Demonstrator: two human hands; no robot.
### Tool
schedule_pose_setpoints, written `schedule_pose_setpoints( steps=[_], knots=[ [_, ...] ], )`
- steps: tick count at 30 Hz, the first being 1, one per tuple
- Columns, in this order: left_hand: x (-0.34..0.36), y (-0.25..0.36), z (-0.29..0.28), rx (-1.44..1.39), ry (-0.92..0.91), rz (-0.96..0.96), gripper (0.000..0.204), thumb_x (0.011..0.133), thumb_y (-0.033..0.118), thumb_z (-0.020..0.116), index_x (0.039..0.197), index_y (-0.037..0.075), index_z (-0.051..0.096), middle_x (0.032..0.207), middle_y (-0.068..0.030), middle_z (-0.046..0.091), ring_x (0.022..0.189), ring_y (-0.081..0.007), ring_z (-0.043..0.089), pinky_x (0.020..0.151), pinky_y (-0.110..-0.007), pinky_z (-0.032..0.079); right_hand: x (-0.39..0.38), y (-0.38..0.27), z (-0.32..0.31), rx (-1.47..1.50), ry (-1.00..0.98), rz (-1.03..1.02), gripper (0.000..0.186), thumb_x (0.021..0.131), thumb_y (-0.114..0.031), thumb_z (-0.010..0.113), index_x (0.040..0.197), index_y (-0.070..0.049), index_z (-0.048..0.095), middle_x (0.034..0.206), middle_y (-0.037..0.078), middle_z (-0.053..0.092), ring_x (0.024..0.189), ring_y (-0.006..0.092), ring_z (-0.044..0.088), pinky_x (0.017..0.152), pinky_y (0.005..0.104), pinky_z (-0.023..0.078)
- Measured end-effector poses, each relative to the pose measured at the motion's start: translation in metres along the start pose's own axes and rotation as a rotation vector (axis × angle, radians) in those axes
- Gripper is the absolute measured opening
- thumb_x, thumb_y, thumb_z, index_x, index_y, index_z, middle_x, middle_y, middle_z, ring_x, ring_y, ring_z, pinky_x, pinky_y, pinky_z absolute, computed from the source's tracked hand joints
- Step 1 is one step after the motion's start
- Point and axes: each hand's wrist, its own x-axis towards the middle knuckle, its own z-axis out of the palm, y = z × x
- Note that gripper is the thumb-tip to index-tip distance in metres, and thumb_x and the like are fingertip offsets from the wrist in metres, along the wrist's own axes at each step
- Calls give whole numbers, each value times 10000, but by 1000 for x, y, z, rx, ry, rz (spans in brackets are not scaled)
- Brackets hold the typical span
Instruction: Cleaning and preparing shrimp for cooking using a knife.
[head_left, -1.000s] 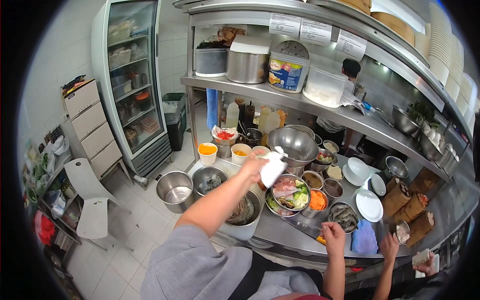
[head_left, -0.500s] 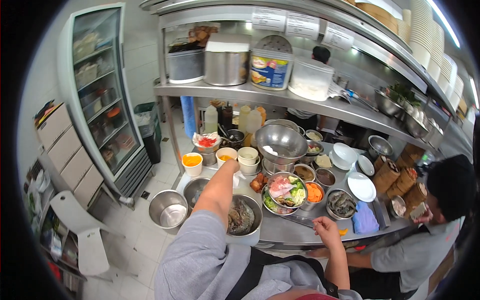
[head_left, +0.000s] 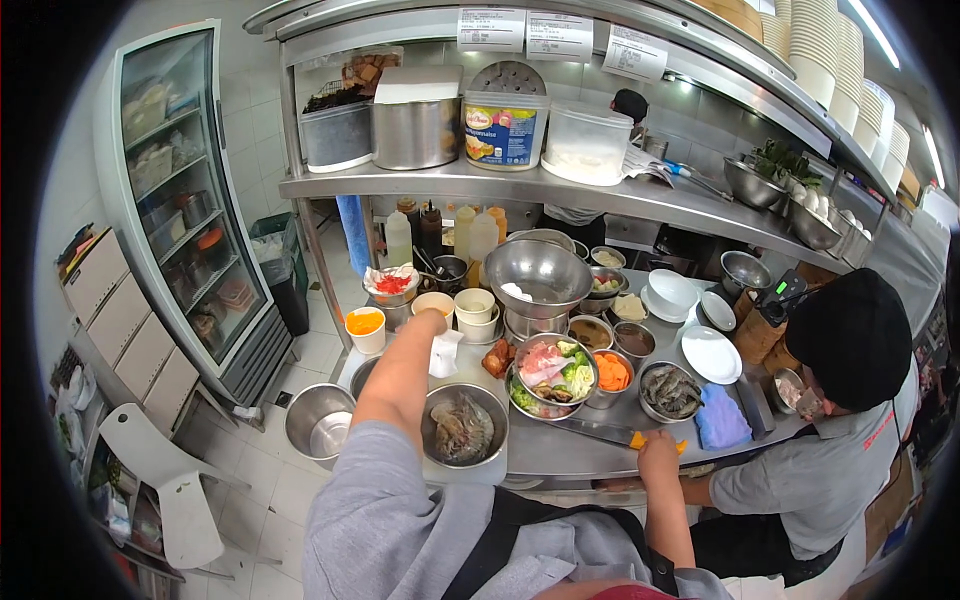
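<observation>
My left hand [head_left: 430,325] reaches over the paper cups [head_left: 434,303], its fingers mostly hidden; a crumpled white paper [head_left: 445,355] shows just below it, and I cannot tell whether it is held. My right hand [head_left: 656,450] is closed on the yellow handle of a long knife [head_left: 600,431] lying along the counter's front. Between my arms are a steel bowl of raw prawns [head_left: 464,428], a bowl of meat and vegetables [head_left: 555,372] and a pot of carrot slices [head_left: 612,373]. Behind them sits a large steel mixing bowl [head_left: 538,262].
A co-worker [head_left: 840,450] in a black cap stands close at my right, near stacked plates [head_left: 710,353]; another person [head_left: 630,102] is behind the steel shelf [head_left: 440,182]. An empty pot [head_left: 318,425], a white chair [head_left: 170,480] and a glass-door fridge [head_left: 175,200] are left.
My left hand, earlier holding white paper out over the bowls, has moved left to the cups. My right hand has lowered onto the knife handle. The co-worker at right has come further into view.
</observation>
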Motion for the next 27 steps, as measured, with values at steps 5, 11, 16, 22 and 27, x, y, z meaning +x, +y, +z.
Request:
schedule_pose_setpoints(
  steps=[5,11,16,22,27],
  knots=[
    [-83,31,-66,240,101,213,348,809,109,537,1146,129,620,1235,-116,559,1139,-289,536,901,-401,449,1,56,58,-271,62,234,396,782,-118,547,1167,-27,548,1213,140,507,1175,320,425,1036,474,277],
    [-245,42,-94,51,252,294,266,817,182,498,990,72,668,1065,-162,629,983,-314,610,822,-403,482,-1,51,35,-278,-131,64,539,766,-209,570,1273,-73,447,1239,130,473,1168,337,426,1022,562,236],
    [-295,96,-76,-120,-22,959,292,868,308,495,954,58,616,823,-143,657,784,-297,625,720,-392,477,18,54,64,-125,101,-375,410,763,-236,590,1143,-100,524,996,145,562,955,334,533,851,473,416],
    [-336,143,-35,-149,-470,911,214,897,207,545,999,29,606,784,-22,618,680,-114,580,663,-287,489,-19,39,6,18,-151,-338,264,788,-193,578,1046,-140,590,885,164,550,883,348,555,749,420,475],
    [-312,194,43,36,-317,1116,204,842,173,551,997,62,623,836,-83,641,771,-225,612,736,-338,488,-100,48,-38,81,-159,50,235,785,-213,570,984,-92,602,862,172,591,808,353,597,707,435,481]
  ],
)
